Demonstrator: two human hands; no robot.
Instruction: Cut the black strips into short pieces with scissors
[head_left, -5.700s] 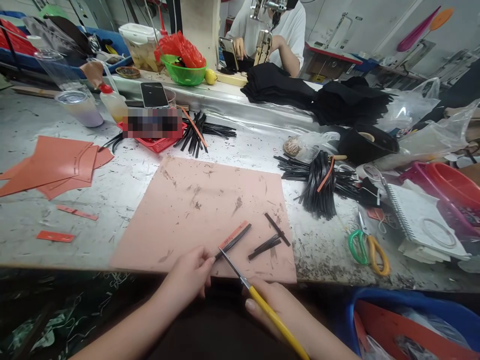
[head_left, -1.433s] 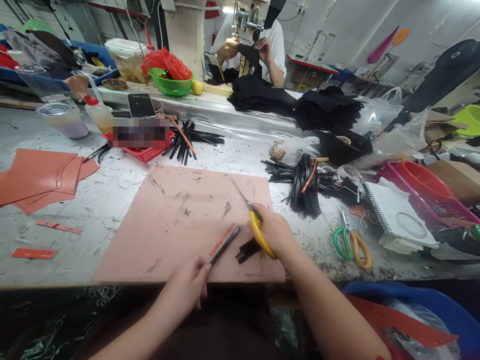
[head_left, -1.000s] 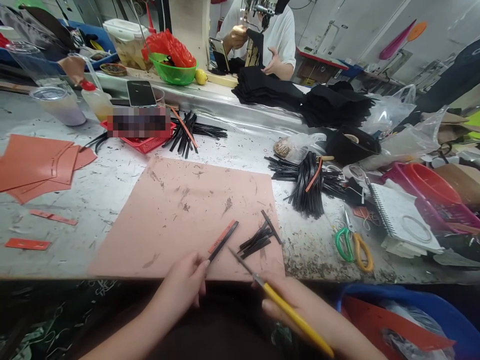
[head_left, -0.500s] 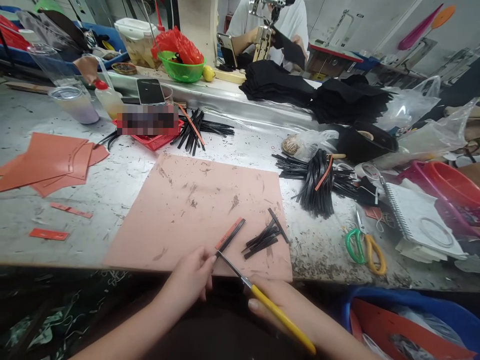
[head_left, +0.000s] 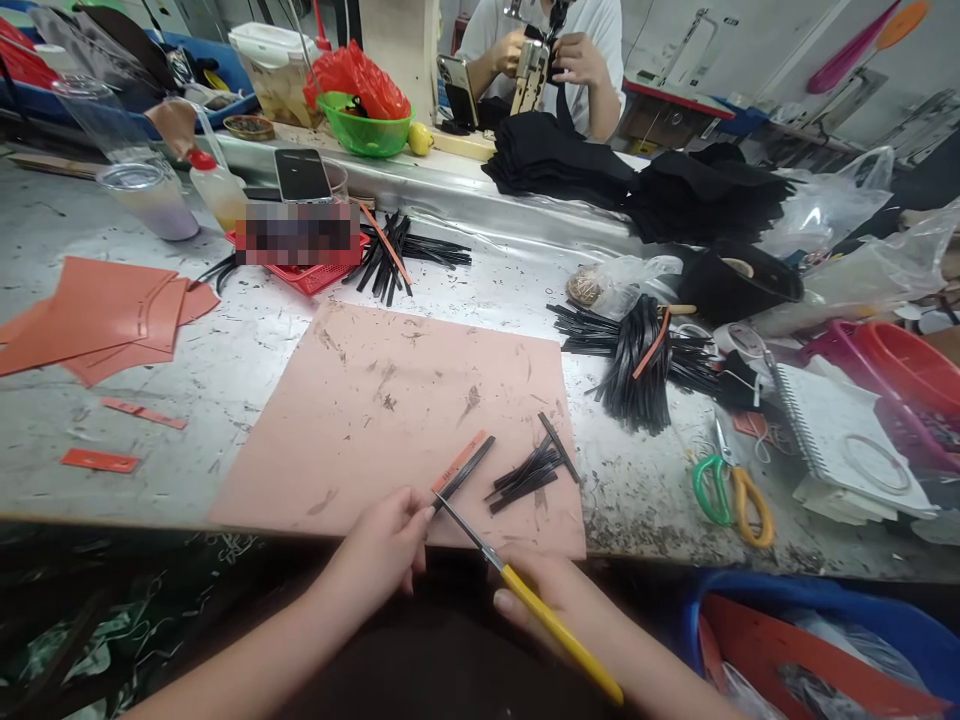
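My left hand (head_left: 394, 530) pinches the near end of a black strip (head_left: 469, 468) at the front edge of a pink sheet (head_left: 390, 400). Alongside that strip lies an orange strip (head_left: 457, 460) with small markings. In my right hand (head_left: 536, 590) is a yellow-handled tool (head_left: 551, 620), its thin metal tip touching the strips just beyond my left fingertips. Whether the tool is scissors I cannot tell. Several short black strips (head_left: 525, 478) rest on the sheet to the right of the tip.
Green-and-orange-handled scissors (head_left: 724, 490) and a notebook (head_left: 844, 430) lie at right. A bundle of black strips (head_left: 637, 365) is behind them. Orange pieces (head_left: 112, 310) lie at left. A blue bin (head_left: 810, 600) stands below the front right edge. Across the table, a person works at a machine (head_left: 531, 75).
The tool's handle has shifted slightly left, its tip still at the strips. Across the table, the person's hands have moved, and the black cloth piece held there hangs lower.
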